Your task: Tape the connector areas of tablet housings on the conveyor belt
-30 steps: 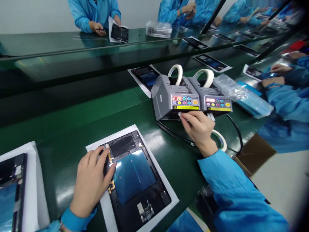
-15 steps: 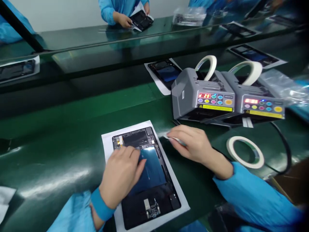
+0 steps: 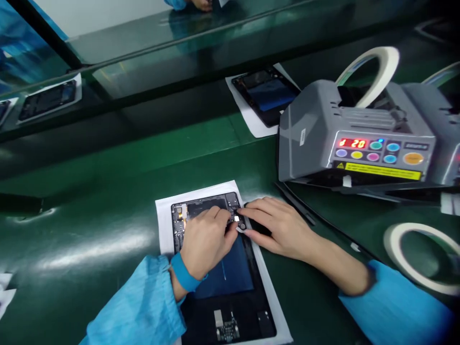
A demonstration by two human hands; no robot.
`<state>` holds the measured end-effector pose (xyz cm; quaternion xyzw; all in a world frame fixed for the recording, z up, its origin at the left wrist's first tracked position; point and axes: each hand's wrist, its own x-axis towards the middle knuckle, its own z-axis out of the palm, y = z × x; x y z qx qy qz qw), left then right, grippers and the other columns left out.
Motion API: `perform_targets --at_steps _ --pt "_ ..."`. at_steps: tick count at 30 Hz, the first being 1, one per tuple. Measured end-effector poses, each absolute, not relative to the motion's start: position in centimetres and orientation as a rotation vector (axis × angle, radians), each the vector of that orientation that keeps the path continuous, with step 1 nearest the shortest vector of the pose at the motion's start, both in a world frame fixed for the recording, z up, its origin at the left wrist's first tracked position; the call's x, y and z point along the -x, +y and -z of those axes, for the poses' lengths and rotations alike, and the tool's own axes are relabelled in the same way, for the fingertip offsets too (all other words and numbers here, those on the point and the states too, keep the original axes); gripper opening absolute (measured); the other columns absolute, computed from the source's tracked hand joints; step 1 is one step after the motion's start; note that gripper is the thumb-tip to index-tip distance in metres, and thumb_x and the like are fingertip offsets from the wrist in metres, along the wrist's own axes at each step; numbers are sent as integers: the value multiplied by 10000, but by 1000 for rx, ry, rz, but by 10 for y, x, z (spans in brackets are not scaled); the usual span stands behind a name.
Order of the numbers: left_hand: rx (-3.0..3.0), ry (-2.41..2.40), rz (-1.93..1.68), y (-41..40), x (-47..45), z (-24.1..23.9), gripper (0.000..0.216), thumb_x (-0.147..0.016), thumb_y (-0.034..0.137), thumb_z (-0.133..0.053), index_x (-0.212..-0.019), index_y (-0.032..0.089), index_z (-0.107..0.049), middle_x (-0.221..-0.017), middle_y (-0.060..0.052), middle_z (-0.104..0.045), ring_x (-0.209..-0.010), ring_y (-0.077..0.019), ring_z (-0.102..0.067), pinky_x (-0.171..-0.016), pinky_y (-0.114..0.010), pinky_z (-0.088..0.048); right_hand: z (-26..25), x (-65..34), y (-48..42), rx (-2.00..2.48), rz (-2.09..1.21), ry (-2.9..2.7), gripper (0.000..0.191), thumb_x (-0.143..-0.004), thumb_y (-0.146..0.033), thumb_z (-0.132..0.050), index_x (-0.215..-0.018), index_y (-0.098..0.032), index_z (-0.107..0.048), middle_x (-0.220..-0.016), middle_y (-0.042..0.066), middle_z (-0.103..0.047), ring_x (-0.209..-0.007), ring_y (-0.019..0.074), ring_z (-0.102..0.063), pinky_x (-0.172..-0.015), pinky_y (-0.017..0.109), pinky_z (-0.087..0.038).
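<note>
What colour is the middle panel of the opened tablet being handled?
Blue; the panel shows best in the head view.

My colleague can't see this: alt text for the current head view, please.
A left hand and a right hand are at the upper right of an opened tablet on white paper, a white piece by the right thumb. To the right stands a tape dispenser.

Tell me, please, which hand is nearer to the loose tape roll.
Right. The right hand is left of the tape roll, apart from it; the left hand is farther left, over the tablet.
</note>
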<state>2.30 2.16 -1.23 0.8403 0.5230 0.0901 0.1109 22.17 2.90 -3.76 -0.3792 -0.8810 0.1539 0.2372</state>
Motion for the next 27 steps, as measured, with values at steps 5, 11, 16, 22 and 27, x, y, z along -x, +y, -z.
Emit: perform_targets --at_steps 5,11,16,22,27 --pt "-2438 1536 -337 24 -23 17 114 -878 232 -526 -825 188 -617 -739 -6 -614 -635 -161 -593 -554 -275 -427 38 -223 29 1040 -412 -2441 335 -973 -369 -420 -1138 -134 -592 -1001 109 -619 -851 218 -579 -727 366 -469" --pt "-2395 1512 -367 24 -21 19 162 -902 221 -484 -827 193 -624 -732 2 -612 -621 -153 -583 -571 -282 -414 40 -222 27 1048 -379 -2470 324 -965 -359 -448 -1135 -122 -588 -998 108 -613 -862 228 -574 -745 382 -465" --pt "-2378 1539 -325 23 -21 20 169 -910 240 -478 -813 201 -611 -724 9 -622 -638 -165 -606 -554 -288 -400 41 -219 25 1055 -325 -2518 331 -970 -358 -435 -1147 -123 -586 -1004 110 -601 -858 231 -561 -727 380 -452" --pt "-2354 1547 -265 21 -21 20 215 -940 269 -431 -841 203 -610 -758 5 -646 -674 -170 -627 -540 -284 -393 39 -215 20 1095 -187 -2584 357 -969 -369 -440 -1181 -118 -578 -974 104 -589 -828 235 -538 -681 363 -416" --pt "-2371 1543 -283 21 -19 21 215 -938 258 -441 -823 194 -611 -746 0 -644 -662 -167 -626 -535 -277 -393 36 -210 19 1129 -84 -2629 357 -968 -362 -441 -1178 -114 -589 -970 95 -597 -814 229 -530 -661 362 -395"
